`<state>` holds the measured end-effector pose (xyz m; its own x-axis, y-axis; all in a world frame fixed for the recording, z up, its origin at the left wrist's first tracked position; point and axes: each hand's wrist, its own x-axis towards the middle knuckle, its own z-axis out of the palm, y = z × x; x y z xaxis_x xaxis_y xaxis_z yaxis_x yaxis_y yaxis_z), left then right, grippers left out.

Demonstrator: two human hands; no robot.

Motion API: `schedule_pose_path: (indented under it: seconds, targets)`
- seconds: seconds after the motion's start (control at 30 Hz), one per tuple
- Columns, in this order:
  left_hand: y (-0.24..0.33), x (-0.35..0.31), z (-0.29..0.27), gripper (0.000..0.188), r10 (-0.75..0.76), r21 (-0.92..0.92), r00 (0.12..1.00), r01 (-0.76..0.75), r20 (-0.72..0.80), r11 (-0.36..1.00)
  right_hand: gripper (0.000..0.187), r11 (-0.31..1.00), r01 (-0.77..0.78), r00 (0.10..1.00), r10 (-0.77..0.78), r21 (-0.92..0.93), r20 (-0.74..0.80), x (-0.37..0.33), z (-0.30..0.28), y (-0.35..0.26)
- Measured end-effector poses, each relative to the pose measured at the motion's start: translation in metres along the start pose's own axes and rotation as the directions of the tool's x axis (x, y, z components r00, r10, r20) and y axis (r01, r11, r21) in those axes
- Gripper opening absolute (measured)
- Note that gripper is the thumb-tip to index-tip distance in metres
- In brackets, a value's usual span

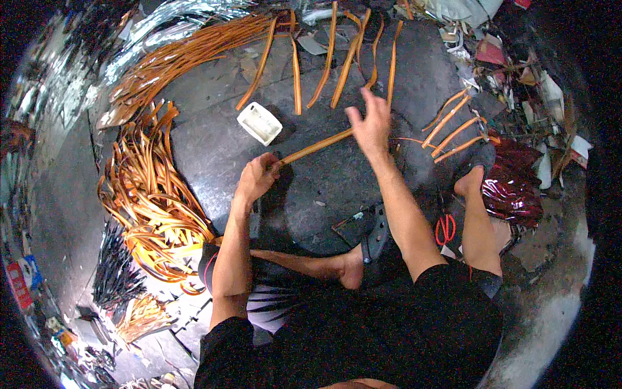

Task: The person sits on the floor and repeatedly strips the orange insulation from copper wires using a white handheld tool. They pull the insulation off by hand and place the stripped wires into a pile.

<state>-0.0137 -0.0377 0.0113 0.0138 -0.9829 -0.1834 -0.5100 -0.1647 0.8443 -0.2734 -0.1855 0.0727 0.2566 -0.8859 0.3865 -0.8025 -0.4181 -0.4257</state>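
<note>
My left hand (258,176) is closed in a pinch on one end of a long orange-brown strip (317,146) with dark edges. The strip slants up to the right over the dark floor and reaches the edge of my right hand (372,124). That hand has its thumb and forefinger apart; whether its palm touches the strip is hidden. Beyond it several similar strips (297,71) lie spread side by side. A small white rectangular tray (260,123) sits between them and my left hand.
At left lie a big heap of orange strips (159,201) and a long brown bundle (188,55). Short strips (455,123) lie at right, near a dark red shiny bundle (512,185). Red-handled scissors (446,229) rest by my right leg. Scraps litter the far right.
</note>
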Motion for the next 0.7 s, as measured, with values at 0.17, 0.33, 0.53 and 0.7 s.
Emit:
schedule_pose_path:
  seconds: [0.17,0.33,0.53,0.7]
  targets:
    - [-0.011,0.000,0.005,0.019,0.025,-0.103,1.000,-0.025,-0.002,0.994,0.093,0.853,0.166,0.897,-0.339,0.494,0.284,-0.020,0.050,-0.084]
    - [-0.004,0.003,0.004,0.021,0.015,-0.120,1.000,-0.013,0.018,0.993,0.097,0.822,0.149,0.899,-0.344,0.549,0.272,-0.019,0.094,-0.102]
    - [0.004,0.002,0.000,0.022,0.041,-0.072,0.998,-0.044,-0.040,0.996,0.090,0.931,0.290,0.871,-0.353,0.223,0.342,-0.001,0.083,-0.120]
    - [-0.003,0.001,0.004,0.023,0.121,-0.062,0.992,-0.124,-0.042,0.990,0.082,0.919,0.367,0.852,-0.394,0.142,0.346,0.002,0.089,-0.123]
